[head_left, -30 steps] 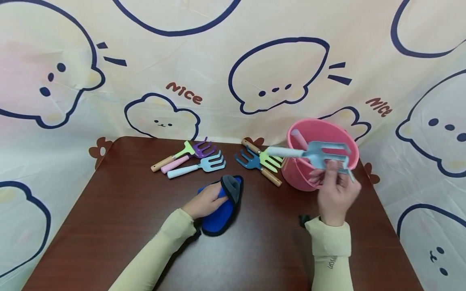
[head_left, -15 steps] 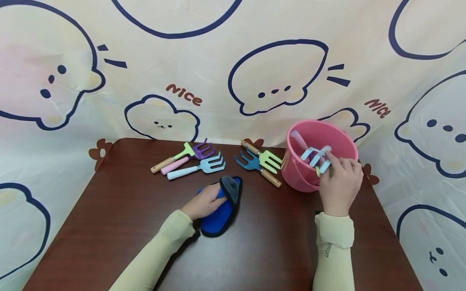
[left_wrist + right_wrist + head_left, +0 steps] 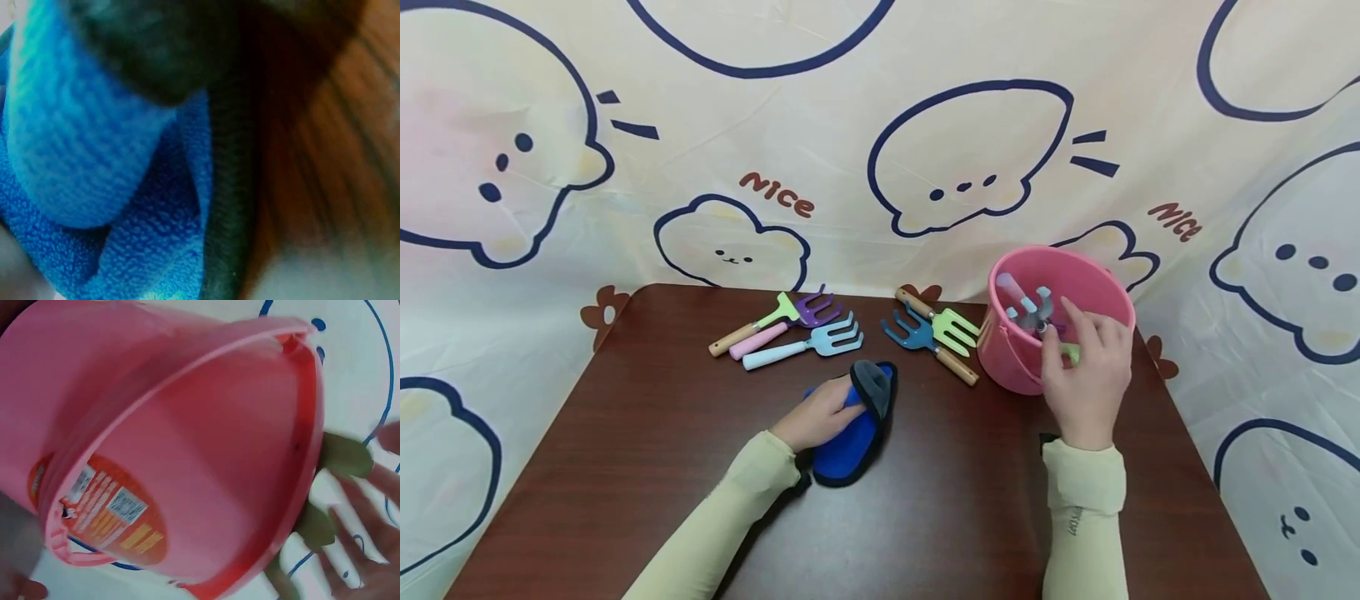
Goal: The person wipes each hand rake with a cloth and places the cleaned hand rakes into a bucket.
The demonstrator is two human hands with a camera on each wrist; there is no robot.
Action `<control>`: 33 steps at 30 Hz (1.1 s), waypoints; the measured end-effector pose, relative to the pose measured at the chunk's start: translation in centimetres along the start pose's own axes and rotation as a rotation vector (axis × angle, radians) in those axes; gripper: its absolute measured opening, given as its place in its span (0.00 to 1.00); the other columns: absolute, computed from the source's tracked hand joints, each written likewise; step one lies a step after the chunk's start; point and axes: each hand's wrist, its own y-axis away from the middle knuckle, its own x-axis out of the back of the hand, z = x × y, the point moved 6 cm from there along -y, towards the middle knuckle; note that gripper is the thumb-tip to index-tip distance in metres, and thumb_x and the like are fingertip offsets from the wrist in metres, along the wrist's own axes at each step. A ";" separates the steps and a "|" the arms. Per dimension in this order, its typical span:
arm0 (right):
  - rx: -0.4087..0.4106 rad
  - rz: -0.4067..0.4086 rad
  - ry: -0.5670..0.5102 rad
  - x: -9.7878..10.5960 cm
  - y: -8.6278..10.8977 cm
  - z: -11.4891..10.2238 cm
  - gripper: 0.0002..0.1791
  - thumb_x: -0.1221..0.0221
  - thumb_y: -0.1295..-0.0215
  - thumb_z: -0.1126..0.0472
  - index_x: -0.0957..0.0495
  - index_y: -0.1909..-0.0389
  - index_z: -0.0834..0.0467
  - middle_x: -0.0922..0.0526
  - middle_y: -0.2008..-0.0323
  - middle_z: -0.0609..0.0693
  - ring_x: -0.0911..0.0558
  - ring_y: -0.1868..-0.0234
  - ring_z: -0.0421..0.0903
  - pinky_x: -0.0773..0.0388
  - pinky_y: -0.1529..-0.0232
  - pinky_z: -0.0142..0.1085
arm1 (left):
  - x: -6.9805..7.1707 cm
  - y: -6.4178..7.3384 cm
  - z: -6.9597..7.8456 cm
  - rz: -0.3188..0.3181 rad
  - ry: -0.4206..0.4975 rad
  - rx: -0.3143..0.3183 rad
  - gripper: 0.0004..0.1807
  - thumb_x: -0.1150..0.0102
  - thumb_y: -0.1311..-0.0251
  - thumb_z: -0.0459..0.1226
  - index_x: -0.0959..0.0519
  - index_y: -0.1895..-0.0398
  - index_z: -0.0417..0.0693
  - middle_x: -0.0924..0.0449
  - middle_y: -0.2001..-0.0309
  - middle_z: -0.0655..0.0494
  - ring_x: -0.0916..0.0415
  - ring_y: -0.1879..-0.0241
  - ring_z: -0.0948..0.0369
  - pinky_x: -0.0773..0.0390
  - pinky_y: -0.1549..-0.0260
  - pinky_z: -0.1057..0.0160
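My left hand (image 3: 816, 415) grips the side of a blue slipper (image 3: 848, 448) with black edging and a grey strap, lying on the table. The slipper's blue terry lining (image 3: 87, 144) fills much of the left wrist view. My right hand (image 3: 1090, 375) hovers at the near right rim of a pink bucket (image 3: 1011, 358), fingers spread and holding nothing. Inside the bucket stands a light blue hand fork (image 3: 1032, 315), tines up, beside a pale pink handle (image 3: 1011, 287). Green tines (image 3: 345, 456) poke past the rim in the right wrist view; the bucket's lower inside is hidden.
Left of centre lie a green-headed tool (image 3: 745, 333) with wooden handle, a purple hand rake (image 3: 816, 308) and a light blue rake (image 3: 831, 340). Left of the bucket, a blue rake (image 3: 917, 335) crosses a green fork (image 3: 955, 329). A patterned cloth (image 3: 850, 150) stands behind the table.
My right hand has lowered the light blue fork handle-first into the bucket and let go of it. My left hand and the slipper have stayed in place.
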 end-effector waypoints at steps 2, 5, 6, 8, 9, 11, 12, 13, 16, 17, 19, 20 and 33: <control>0.123 0.070 -0.058 -0.5 0.4 -1.7 0.20 0.34 0.36 0.61 0.16 0.43 0.60 0.18 0.57 0.64 0.23 0.52 0.61 0.24 0.49 0.55 | 0.0 0.1 -0.1 -0.004 0.004 0.009 0.17 0.49 0.22 0.39 0.28 0.36 0.44 0.19 0.42 0.46 0.22 0.44 0.52 0.23 0.41 0.46; 0.300 0.006 -0.137 -2.7 1.4 -4.2 0.14 0.36 0.34 0.63 0.14 0.49 0.62 0.17 0.63 0.61 0.21 0.61 0.58 0.24 0.59 0.49 | 0.0 0.1 -0.2 -0.003 0.032 0.023 0.17 0.51 0.21 0.41 0.28 0.35 0.45 0.20 0.41 0.48 0.23 0.43 0.53 0.24 0.40 0.46; 0.339 -0.066 -0.159 -3.9 1.8 -4.8 0.13 0.35 0.33 0.63 0.13 0.50 0.61 0.17 0.63 0.59 0.20 0.62 0.55 0.21 0.60 0.47 | 0.0 0.1 -0.2 0.002 0.045 0.026 0.18 0.51 0.20 0.42 0.28 0.35 0.45 0.21 0.40 0.48 0.23 0.42 0.53 0.25 0.39 0.46; 0.363 -0.257 -0.187 -6.5 2.6 -5.2 0.13 0.34 0.32 0.63 0.13 0.48 0.59 0.15 0.60 0.56 0.18 0.61 0.52 0.17 0.58 0.46 | 0.0 0.1 -0.3 0.016 0.073 0.024 0.19 0.52 0.20 0.43 0.29 0.33 0.46 0.22 0.39 0.49 0.25 0.41 0.53 0.27 0.38 0.47; 0.346 -0.362 -0.182 -7.9 3.1 -5.0 0.14 0.33 0.32 0.62 0.13 0.47 0.57 0.14 0.57 0.55 0.17 0.58 0.51 0.16 0.55 0.46 | 0.0 0.1 -0.3 0.022 0.089 0.022 0.20 0.53 0.19 0.44 0.29 0.32 0.46 0.22 0.39 0.49 0.25 0.41 0.53 0.28 0.37 0.47; 0.279 -0.560 -0.139 -10.5 4.1 -3.9 0.16 0.33 0.31 0.60 0.14 0.45 0.57 0.15 0.47 0.55 0.18 0.48 0.52 0.17 0.44 0.49 | 0.0 0.1 -0.3 0.031 0.115 0.011 0.21 0.54 0.19 0.45 0.29 0.31 0.46 0.23 0.37 0.49 0.27 0.39 0.53 0.30 0.36 0.47; 0.236 -0.645 -0.105 -11.7 4.7 -3.2 0.17 0.33 0.31 0.59 0.15 0.43 0.56 0.17 0.42 0.56 0.20 0.41 0.54 0.21 0.38 0.52 | -0.1 0.2 -0.3 0.032 0.127 0.008 0.21 0.54 0.19 0.45 0.30 0.31 0.45 0.24 0.37 0.49 0.27 0.39 0.53 0.31 0.36 0.47; 0.201 -0.719 -0.064 -12.7 5.2 -2.4 0.19 0.33 0.31 0.59 0.16 0.41 0.56 0.20 0.37 0.58 0.24 0.35 0.57 0.25 0.34 0.55 | -0.1 0.3 -0.3 0.031 0.137 0.005 0.22 0.55 0.19 0.45 0.30 0.30 0.45 0.24 0.36 0.49 0.28 0.38 0.52 0.32 0.35 0.47; 0.123 -0.886 0.058 -14.7 6.6 -0.5 0.23 0.35 0.29 0.56 0.19 0.36 0.58 0.29 0.27 0.61 0.35 0.24 0.63 0.38 0.26 0.60 | -0.1 0.5 -0.3 0.022 0.188 -0.006 0.24 0.58 0.17 0.44 0.33 0.27 0.44 0.28 0.31 0.47 0.31 0.34 0.51 0.36 0.31 0.44; 0.104 -0.916 0.084 -15.1 6.9 0.0 0.24 0.35 0.29 0.55 0.20 0.35 0.59 0.31 0.26 0.61 0.37 0.23 0.64 0.39 0.25 0.61 | 0.0 0.6 -0.3 0.020 0.211 -0.011 0.24 0.60 0.17 0.44 0.34 0.26 0.43 0.30 0.30 0.46 0.32 0.33 0.50 0.37 0.30 0.43; 0.086 -0.932 0.116 -15.6 7.2 0.6 0.24 0.35 0.29 0.55 0.20 0.35 0.60 0.31 0.26 0.61 0.34 0.25 0.64 0.36 0.27 0.61 | 0.2 0.7 -0.2 0.025 0.255 -0.029 0.25 0.62 0.16 0.44 0.36 0.24 0.41 0.32 0.28 0.43 0.35 0.30 0.49 0.39 0.29 0.45; 0.077 -0.924 0.121 -15.6 7.2 0.7 0.23 0.34 0.30 0.56 0.19 0.37 0.60 0.29 0.27 0.60 0.32 0.27 0.64 0.34 0.29 0.60 | 0.3 0.8 -0.1 0.034 0.283 -0.037 0.26 0.63 0.16 0.44 0.37 0.24 0.40 0.34 0.26 0.42 0.37 0.29 0.48 0.40 0.28 0.47; -0.166 -0.924 0.117 -16.2 7.5 3.3 0.25 0.31 0.39 0.62 0.27 0.43 0.58 0.22 0.55 0.59 0.23 0.59 0.55 0.23 0.50 0.52 | 2.1 2.0 1.0 0.243 0.283 -0.019 0.29 0.74 0.16 0.36 0.51 0.23 0.22 0.49 0.22 0.28 0.49 0.22 0.43 0.50 0.29 0.74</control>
